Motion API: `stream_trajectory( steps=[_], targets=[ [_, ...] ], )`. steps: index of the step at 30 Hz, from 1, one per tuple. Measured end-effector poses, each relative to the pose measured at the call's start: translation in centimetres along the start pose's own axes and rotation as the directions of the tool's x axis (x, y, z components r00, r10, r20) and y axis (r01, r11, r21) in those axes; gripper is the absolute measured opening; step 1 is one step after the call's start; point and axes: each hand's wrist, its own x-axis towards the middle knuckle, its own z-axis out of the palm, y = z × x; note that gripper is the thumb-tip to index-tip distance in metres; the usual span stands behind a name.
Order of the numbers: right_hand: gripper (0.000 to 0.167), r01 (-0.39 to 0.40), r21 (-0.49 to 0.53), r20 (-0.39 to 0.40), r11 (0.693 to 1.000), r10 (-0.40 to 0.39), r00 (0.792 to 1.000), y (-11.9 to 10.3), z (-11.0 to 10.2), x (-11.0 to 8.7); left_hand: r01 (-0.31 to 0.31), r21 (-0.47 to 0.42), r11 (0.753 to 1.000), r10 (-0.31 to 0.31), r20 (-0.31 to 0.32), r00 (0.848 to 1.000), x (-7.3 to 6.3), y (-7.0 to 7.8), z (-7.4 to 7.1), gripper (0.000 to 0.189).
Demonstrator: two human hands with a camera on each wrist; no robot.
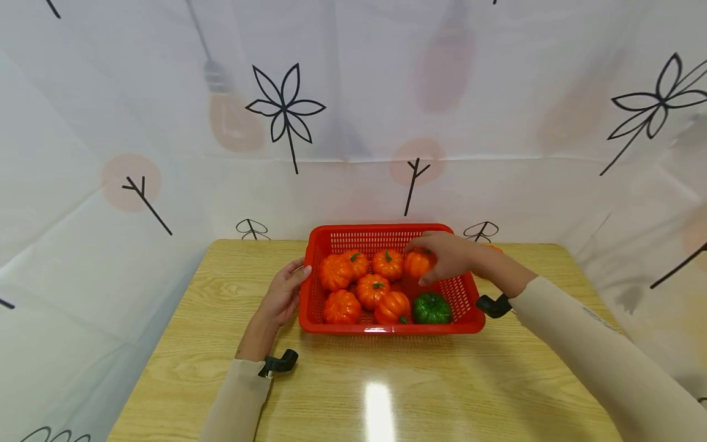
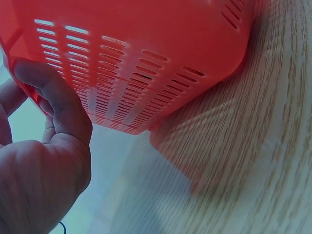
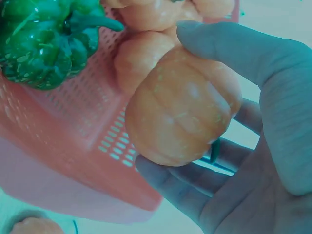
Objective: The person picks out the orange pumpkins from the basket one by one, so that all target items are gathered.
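Observation:
A red plastic basket point(image 1: 392, 329) with slotted walls stands on the table and holds several small orange pumpkins point(image 1: 372, 291) and one green pumpkin point(image 1: 432, 308). At its left end, my left hand point(image 1: 284, 294) grips the rim, thumb over the edge and fingers bent beneath it, as the left wrist view shows. My right hand point(image 1: 450, 253) reaches over the right end. In the right wrist view, its thumb and fingers point(image 3: 222, 44) curl round an orange pumpkin point(image 3: 183, 112) whose green stem points toward the palm. The green pumpkin point(image 3: 46, 44) lies apart from that hand.
The basket is on a wood-grain table point(image 1: 331, 387). Behind the right forearm, part of an orange object point(image 1: 493, 247) shows near the table's back edge. A pale cloth point(image 1: 353, 123) with line-drawn plants hangs behind and at both sides.

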Motion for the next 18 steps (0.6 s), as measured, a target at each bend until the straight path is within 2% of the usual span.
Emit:
stream_trajectory(
  steps=[5,10,18],
  targets=[
    [0.066,0.005,-0.019,-0.074,1.000,-0.007,0.997,-0.6,-0.3,-1.2,0.001,-0.005,1.000,-0.001,-0.006,1.000,0.0,0.0,0.0,0.045],
    [0.068,0.018,-0.068,-0.168,0.998,-0.029,0.985,-0.6,-0.3,-2.4,0.001,-0.006,1.000,-0.001,-0.008,1.000,0.0,0.0,0.0,0.045],
    [0.064,0.029,-0.065,-0.249,0.997,-0.045,0.967,-0.3,-0.7,-4.3,0.004,-0.018,1.000,-0.004,-0.007,1.000,0.1,0.0,0.0,0.045]
  ],
)
